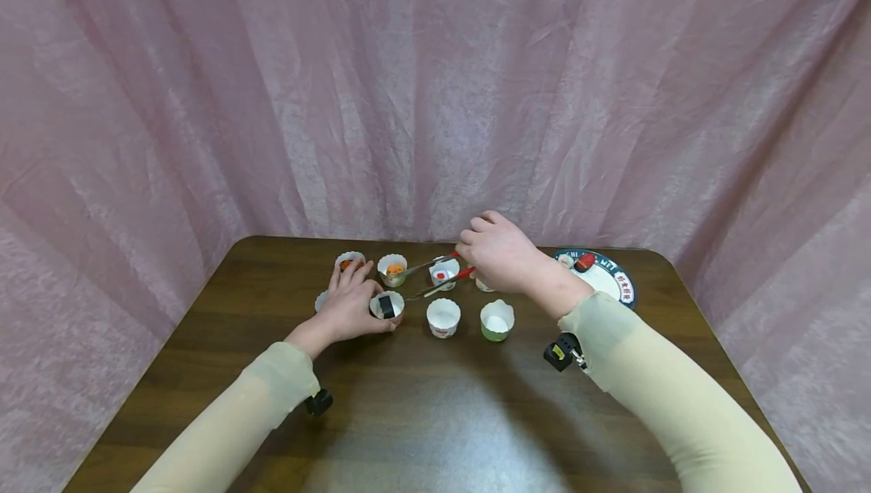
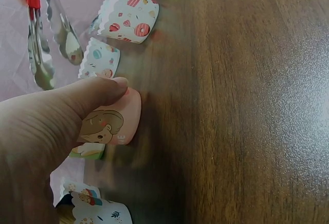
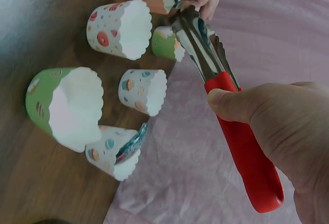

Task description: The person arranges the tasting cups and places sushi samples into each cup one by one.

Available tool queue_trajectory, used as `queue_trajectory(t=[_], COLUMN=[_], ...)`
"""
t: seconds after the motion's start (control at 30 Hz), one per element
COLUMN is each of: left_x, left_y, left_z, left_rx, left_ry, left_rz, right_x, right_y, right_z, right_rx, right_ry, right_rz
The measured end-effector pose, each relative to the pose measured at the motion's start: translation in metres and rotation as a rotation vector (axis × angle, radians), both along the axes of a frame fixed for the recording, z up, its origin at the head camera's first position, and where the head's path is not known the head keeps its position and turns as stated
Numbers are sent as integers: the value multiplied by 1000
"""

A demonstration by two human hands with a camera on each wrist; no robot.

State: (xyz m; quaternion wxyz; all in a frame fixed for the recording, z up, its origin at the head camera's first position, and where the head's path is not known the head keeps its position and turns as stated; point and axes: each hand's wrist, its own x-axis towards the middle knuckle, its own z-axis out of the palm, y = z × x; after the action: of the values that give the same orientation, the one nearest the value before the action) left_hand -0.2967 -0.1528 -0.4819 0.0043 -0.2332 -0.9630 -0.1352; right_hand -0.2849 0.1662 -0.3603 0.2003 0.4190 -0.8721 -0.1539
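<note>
My left hand [image 1: 348,307] holds a pink paper baking cup [image 2: 132,118] printed with a cartoon face, its thumb on the cup's side. Inside that cup lies a small black-and-white piece [image 1: 386,307] that looks like toy sushi. My right hand [image 1: 502,252] grips metal tongs [image 3: 245,154] by their red handles. The two tong arms are spread apart, with nothing seen between them, and their tips point left toward the pink cup. In the back row, one cup [image 1: 392,281] contains orange pieces and another cup [image 1: 444,283] has a red-and-white piece.
Right of the pink cup stand a white patterned cup [image 1: 443,327] and a green cup [image 1: 496,329]. A cup [image 1: 350,254] with orange contents is behind my left fingers. At the back right lies a plate [image 1: 602,281] bearing a red piece [image 1: 584,262]. A pink curtain [image 1: 435,100] hangs behind the table.
</note>
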Motion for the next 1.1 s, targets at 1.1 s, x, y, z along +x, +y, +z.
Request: queue_trajectory(t=[1.1], left_x=[32], left_y=[-6], left_z=[37], left_rx=[58], left_ry=[86], left_rz=[-124], right_x=[20], right_y=[107], right_z=[16], right_rx=[-36], right_ry=[15], right_rz=[-141])
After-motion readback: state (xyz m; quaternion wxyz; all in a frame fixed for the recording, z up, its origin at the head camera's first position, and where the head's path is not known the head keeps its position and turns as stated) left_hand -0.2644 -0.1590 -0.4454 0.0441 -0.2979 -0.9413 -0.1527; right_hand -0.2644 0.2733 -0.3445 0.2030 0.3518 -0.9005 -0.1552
